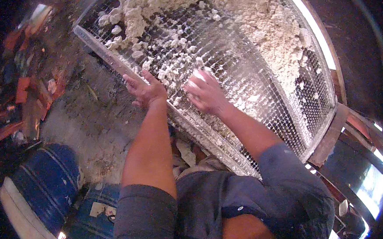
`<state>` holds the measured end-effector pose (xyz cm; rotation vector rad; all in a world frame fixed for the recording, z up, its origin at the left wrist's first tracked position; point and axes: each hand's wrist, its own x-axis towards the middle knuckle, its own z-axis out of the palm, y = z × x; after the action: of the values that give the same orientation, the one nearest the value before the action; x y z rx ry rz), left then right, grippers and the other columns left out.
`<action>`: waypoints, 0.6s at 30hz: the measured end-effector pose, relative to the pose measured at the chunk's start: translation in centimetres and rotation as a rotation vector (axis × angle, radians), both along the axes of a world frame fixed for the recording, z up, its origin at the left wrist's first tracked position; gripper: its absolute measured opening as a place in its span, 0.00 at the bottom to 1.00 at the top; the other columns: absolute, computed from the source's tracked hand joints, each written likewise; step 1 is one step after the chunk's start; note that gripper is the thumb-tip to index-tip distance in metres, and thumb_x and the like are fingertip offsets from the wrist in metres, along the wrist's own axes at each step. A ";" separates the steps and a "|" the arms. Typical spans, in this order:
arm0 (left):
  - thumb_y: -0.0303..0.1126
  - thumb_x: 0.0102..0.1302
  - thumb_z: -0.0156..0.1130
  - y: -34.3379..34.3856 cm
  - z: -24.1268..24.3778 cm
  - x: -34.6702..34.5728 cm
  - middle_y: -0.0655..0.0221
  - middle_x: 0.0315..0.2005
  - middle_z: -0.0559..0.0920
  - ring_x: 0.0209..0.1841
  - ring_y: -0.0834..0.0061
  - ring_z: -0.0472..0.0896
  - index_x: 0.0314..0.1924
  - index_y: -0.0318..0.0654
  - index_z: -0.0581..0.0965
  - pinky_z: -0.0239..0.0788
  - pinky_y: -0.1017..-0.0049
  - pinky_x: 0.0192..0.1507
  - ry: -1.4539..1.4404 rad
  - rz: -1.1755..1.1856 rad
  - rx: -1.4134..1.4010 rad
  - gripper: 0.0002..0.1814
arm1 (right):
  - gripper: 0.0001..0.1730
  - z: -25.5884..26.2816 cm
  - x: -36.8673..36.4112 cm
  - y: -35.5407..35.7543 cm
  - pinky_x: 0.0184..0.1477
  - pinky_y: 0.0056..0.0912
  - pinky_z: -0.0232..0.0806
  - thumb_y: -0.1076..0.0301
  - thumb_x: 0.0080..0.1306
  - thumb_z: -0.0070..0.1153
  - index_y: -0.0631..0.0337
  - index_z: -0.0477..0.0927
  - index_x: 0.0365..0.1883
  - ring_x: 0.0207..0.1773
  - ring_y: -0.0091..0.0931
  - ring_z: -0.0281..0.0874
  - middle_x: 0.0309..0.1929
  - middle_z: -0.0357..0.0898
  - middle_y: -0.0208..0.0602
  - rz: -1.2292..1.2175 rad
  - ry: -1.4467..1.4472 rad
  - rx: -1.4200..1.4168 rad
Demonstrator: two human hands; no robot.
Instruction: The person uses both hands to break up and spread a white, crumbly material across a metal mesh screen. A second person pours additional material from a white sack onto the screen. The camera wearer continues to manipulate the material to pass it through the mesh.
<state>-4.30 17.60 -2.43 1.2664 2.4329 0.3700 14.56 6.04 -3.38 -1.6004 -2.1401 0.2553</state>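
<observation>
A large framed wire mesh screen point(276, 104) stands waist-high before me, spread with pale, crumbly clumps and powder point(265, 29). My left hand point(147, 90) rests against the near wooden edge of the frame point(108, 55), fingers spread, with nothing in it. On the mesh, my right hand point(205, 91) has its fingers curled down over some whitish crumbs, and white powder coats the fingertips. Whether it grips a lump cannot be told. The thickest heap lies beyond my right hand, towards the far side of the mesh.
Blue plastic drums point(47, 184) stand on the dirt floor point(90, 125) at the lower left. Reddish wood or brick pieces point(29, 96) lie at the far left. Beside the mesh's right corner is a wooden beam point(330, 137).
</observation>
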 end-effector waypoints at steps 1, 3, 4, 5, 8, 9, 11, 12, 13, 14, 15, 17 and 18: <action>0.70 0.79 0.37 0.0 0.1 0.0 0.53 0.80 0.58 0.81 0.54 0.61 0.86 0.49 0.44 0.50 0.31 0.75 -0.005 -0.001 -0.001 0.48 | 0.26 1.4 1.1 -4.2 0.74 0.64 0.60 0.57 0.63 0.69 0.45 0.84 0.60 0.76 0.50 0.64 0.65 0.76 0.39 -0.070 0.022 -0.092; 0.69 0.79 0.37 -0.1 0.3 0.5 0.53 0.81 0.58 0.81 0.54 0.62 0.86 0.49 0.44 0.50 0.31 0.75 -0.022 -0.014 -0.013 0.48 | 0.30 1.7 4.1 -12.4 0.76 0.66 0.57 0.54 0.64 0.69 0.46 0.81 0.66 0.79 0.50 0.60 0.71 0.71 0.41 -0.208 -0.080 -0.121; 0.70 0.79 0.38 -0.1 0.5 0.6 0.54 0.81 0.58 0.80 0.53 0.62 0.86 0.48 0.44 0.50 0.31 0.75 -0.015 -0.004 -0.009 0.48 | 0.32 2.1 3.6 -15.1 0.77 0.67 0.55 0.53 0.65 0.69 0.44 0.79 0.68 0.80 0.50 0.58 0.74 0.68 0.41 -0.270 -0.056 -0.144; 0.70 0.78 0.38 -0.1 0.5 0.7 0.54 0.81 0.58 0.80 0.53 0.62 0.86 0.49 0.44 0.50 0.31 0.75 -0.026 0.002 -0.014 0.49 | 0.35 2.7 3.2 -17.6 0.78 0.68 0.53 0.51 0.66 0.68 0.42 0.76 0.71 0.82 0.50 0.55 0.76 0.65 0.41 -0.335 -0.039 -0.172; 0.71 0.78 0.40 -0.3 0.5 1.0 0.54 0.80 0.59 0.80 0.52 0.62 0.86 0.50 0.43 0.49 0.31 0.75 -0.046 -0.016 -0.008 0.49 | 0.40 2.2 1.4 -16.2 0.81 0.72 0.46 0.44 0.69 0.65 0.35 0.68 0.78 0.86 0.51 0.45 0.83 0.54 0.41 -0.321 -0.055 -0.160; 0.71 0.77 0.40 -0.4 0.4 0.9 0.54 0.80 0.59 0.80 0.51 0.62 0.86 0.50 0.43 0.49 0.31 0.75 -0.048 -0.022 0.016 0.49 | 0.41 1.4 1.1 -13.5 0.82 0.74 0.44 0.42 0.70 0.63 0.33 0.65 0.80 0.87 0.51 0.42 0.85 0.51 0.41 -0.272 -0.069 -0.130; 0.71 0.77 0.41 -0.3 0.1 0.5 0.54 0.80 0.59 0.80 0.50 0.62 0.86 0.51 0.43 0.50 0.32 0.75 -0.045 -0.007 0.043 0.50 | 0.40 -1.2 2.8 -6.2 0.81 0.74 0.45 0.36 0.70 0.61 0.29 0.67 0.78 0.86 0.58 0.38 0.86 0.47 0.41 -0.107 -0.146 -0.162; 0.71 0.77 0.41 -0.4 -0.1 0.1 0.54 0.79 0.60 0.80 0.50 0.62 0.86 0.52 0.43 0.50 0.31 0.75 -0.031 0.013 0.040 0.49 | 0.42 -2.0 2.9 -2.2 0.82 0.71 0.44 0.35 0.71 0.58 0.34 0.64 0.80 0.87 0.56 0.38 0.86 0.48 0.42 -0.200 -0.240 -0.215; 0.71 0.77 0.41 -0.5 -0.2 -0.5 0.53 0.79 0.60 0.80 0.50 0.63 0.86 0.52 0.43 0.50 0.31 0.75 -0.015 0.036 0.037 0.49 | 0.45 -2.2 2.8 2.0 0.83 0.68 0.43 0.33 0.72 0.55 0.38 0.61 0.82 0.87 0.54 0.39 0.86 0.49 0.43 -0.290 -0.333 -0.268; 0.70 0.78 0.40 -0.3 -0.3 -0.4 0.52 0.79 0.60 0.79 0.49 0.64 0.86 0.53 0.43 0.50 0.31 0.74 -0.008 0.023 0.021 0.48 | 0.46 -2.3 3.5 6.2 0.84 0.66 0.42 0.33 0.73 0.52 0.45 0.61 0.82 0.88 0.51 0.38 0.87 0.48 0.43 -0.369 -0.236 -0.206; 0.70 0.78 0.40 -0.5 -0.2 -0.4 0.51 0.79 0.60 0.79 0.48 0.64 0.86 0.53 0.44 0.51 0.31 0.74 -0.015 0.021 0.025 0.48 | 0.47 -2.4 3.8 10.2 0.84 0.64 0.41 0.34 0.74 0.50 0.52 0.61 0.82 0.89 0.49 0.38 0.87 0.47 0.43 -0.444 -0.137 -0.144; 0.69 0.79 0.38 -0.4 0.5 -0.5 0.50 0.78 0.61 0.78 0.47 0.64 0.86 0.53 0.44 0.51 0.31 0.73 -0.028 0.017 0.047 0.47 | 0.47 -1.5 2.0 17.1 0.85 0.60 0.42 0.36 0.75 0.49 0.62 0.62 0.80 0.88 0.45 0.43 0.86 0.49 0.47 -0.448 -0.040 -0.104; 0.69 0.79 0.37 -0.2 0.1 0.1 0.49 0.78 0.61 0.78 0.47 0.64 0.86 0.53 0.44 0.52 0.31 0.73 -0.054 -0.009 0.083 0.46 | 0.44 -2.4 1.4 20.2 0.84 0.58 0.45 0.38 0.74 0.49 0.58 0.65 0.79 0.86 0.46 0.49 0.83 0.56 0.48 -0.399 -0.044 -0.036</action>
<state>-4.23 17.44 -2.33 1.2837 2.3889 0.5013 15.94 26.25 -5.74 -2.0232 -1.8017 0.1302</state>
